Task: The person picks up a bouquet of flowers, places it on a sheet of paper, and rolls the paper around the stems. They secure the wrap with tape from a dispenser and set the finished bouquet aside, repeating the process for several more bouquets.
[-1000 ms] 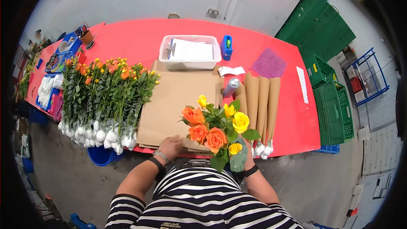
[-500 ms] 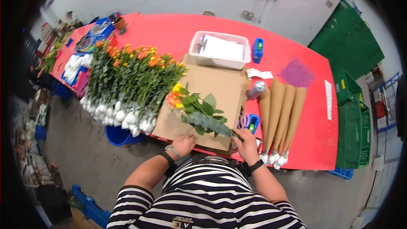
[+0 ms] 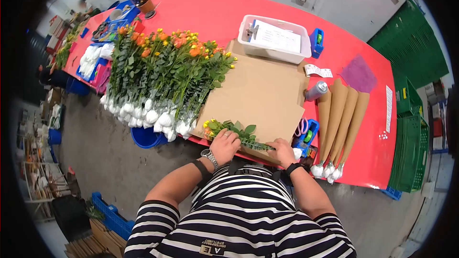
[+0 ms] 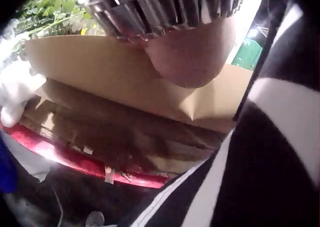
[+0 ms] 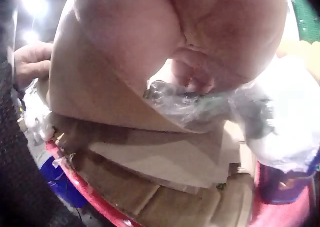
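A bouquet of roses point(image 3: 241, 133) with green leaves lies along the near edge of a brown paper sheet point(image 3: 260, 91), blooms to the left. My left hand point(image 3: 224, 147) is over the bloom end; in the left wrist view its thumb point(image 4: 190, 62) presses the raised near edge of the paper, which creases there. Its other fingers are hidden behind the sheet. At the stem end, my right hand point(image 3: 283, 153) grips the bouquet. Its fingers curl round clear plastic point(image 5: 182, 104) about the stems, beside the white wrapped stem end point(image 5: 290, 117) and the lifted paper.
Several bouquets point(image 3: 172, 76) lie at left. Paper-wrapped cones point(image 3: 342, 114), a spray can point(image 3: 316, 91), pink scissors point(image 3: 302, 126) and a blue tape dispenser point(image 3: 308, 134) are at right. A white bin point(image 3: 275, 50) with a clipboard stands behind the paper on the red table point(image 3: 201, 12).
The bouquet, first held upright in my right hand, has been laid down on the near edge of the paper. My left hand has moved from the paper's corner to the bloom end.
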Available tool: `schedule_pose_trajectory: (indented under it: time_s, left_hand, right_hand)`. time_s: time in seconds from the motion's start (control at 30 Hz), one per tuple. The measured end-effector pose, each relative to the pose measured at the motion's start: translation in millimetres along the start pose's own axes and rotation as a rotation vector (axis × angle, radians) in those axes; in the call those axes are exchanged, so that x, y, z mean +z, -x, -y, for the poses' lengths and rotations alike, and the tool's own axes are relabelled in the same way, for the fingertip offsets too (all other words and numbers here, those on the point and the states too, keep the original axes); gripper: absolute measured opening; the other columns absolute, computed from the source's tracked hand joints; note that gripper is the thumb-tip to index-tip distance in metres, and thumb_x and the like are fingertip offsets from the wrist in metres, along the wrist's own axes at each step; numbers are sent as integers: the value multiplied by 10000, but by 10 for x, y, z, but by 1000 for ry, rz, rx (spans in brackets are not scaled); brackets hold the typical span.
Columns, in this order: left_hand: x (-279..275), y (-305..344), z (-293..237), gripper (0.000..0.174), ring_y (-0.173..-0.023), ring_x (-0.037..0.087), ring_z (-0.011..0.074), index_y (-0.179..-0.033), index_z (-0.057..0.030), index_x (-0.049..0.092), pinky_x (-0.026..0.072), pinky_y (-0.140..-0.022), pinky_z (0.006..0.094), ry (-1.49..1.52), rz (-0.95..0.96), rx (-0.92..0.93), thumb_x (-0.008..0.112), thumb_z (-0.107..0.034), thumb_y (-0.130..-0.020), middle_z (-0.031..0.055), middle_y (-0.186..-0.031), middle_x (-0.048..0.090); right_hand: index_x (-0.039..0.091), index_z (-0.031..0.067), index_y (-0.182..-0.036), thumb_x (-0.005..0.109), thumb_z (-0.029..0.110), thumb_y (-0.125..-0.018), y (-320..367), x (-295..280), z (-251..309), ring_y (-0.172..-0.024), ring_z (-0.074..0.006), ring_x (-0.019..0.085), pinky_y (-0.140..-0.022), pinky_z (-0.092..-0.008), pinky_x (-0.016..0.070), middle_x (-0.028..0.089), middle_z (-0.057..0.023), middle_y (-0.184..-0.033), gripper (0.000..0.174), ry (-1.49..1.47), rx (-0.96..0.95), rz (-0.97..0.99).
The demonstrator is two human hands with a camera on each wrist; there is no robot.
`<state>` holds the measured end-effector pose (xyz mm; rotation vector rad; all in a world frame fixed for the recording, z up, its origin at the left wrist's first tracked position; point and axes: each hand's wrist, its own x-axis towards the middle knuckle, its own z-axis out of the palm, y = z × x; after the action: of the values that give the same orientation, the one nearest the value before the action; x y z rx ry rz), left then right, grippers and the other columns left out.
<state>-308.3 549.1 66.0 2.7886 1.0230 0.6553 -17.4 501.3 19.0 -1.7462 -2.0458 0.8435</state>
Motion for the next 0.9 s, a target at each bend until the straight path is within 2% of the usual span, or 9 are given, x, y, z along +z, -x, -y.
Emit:
schedule_pose_trajectory:
  time_s: [0.13, 0.17, 0.27, 0.4, 0.47, 0.5, 0.6, 0.83, 0.9]
  left_hand:
    - [145, -81, 233, 151, -801, 664, 294, -933, -98, 594, 528, -792, 442, 123, 291, -141, 655, -233, -903, 85, -815, 600]
    - [188, -125, 280, 152, -722, 651, 356, -920, -86, 587, 520, -652, 483, 179, 268, -155, 641, -227, -909, 110, -808, 624]
    - [313, -253, 406, 161, -741, 667, 367, -938, -85, 590, 522, -654, 506, 193, 339, -189, 586, -246, -944, 125, -828, 655]
    - [371, -586, 544, 252, -803, 712, 359, -952, -66, 609, 560, -684, 489, 106, 611, -246, 490, -285, -985, 190, -836, 714]
    - [489, -695, 628, 258, -816, 715, 366, -949, -57, 629, 566, -707, 493, 96, 664, -247, 485, -271, -972, 206, -841, 718]
    - [542, -746, 670, 268, -829, 719, 373, -946, -49, 649, 571, -730, 497, 77, 705, -265, 481, -256, -960, 222, -846, 722]
    - [647, -851, 793, 295, -853, 717, 388, -943, -33, 683, 575, -779, 501, 129, 732, -297, 482, -248, -939, 228, -881, 727]
    - [621, -976, 808, 318, -962, 684, 415, -969, 4, 678, 536, -844, 532, 98, 789, -400, 496, -256, -946, 246, -965, 712]
    - [626, -913, 752, 299, -1061, 645, 359, -1021, -14, 671, 507, -885, 504, -89, 545, -273, 534, -265, -934, 210, -1046, 680]
  right_hand:
    - [770, 126, -1070, 677, 51, -791, 69, -49, -233, -980, -351, 618, -845, -425, 511, 632, -144, -976, 303, -66, -4, 28]
    - [759, 106, -1068, 673, 48, -791, 97, -3, -328, -976, -358, 621, -847, -425, 512, 636, -152, -972, 296, -74, -4, 22]
    - [723, 50, -1063, 646, 47, -837, 178, -5, -308, -976, -380, 634, -861, -415, 518, 655, -174, -972, 239, -132, 87, -18]
    - [665, -2, -1156, 583, 85, -950, 255, -18, -128, -983, -390, 640, -883, -410, 521, 652, -201, -1012, 238, -455, 260, -355]
    - [620, 8, -1223, 603, 92, -944, 244, -55, 146, -1025, -399, 617, -914, -434, 507, 623, -207, -1104, 292, -309, 442, -671]
    - [595, 38, -1247, 631, 95, -923, 223, 1, 262, -1098, -406, 574, -963, -468, 474, 584, -195, -1192, 331, 5, 259, -723]
    - [592, 58, -1237, 712, 144, -844, 161, 208, 577, -1146, -380, 521, -1008, -489, 422, 549, -164, -1208, 420, 166, 101, -521]
    - [599, 56, -1222, 765, 380, -800, 45, 521, 505, -1125, -354, 516, -980, -477, 420, 539, -145, -1175, 558, 275, 115, -531]
    - [617, 86, -1155, 785, 477, -757, 13, 483, 491, -1065, -327, 550, -927, -460, 439, 566, -130, -1117, 583, 326, 156, -436]
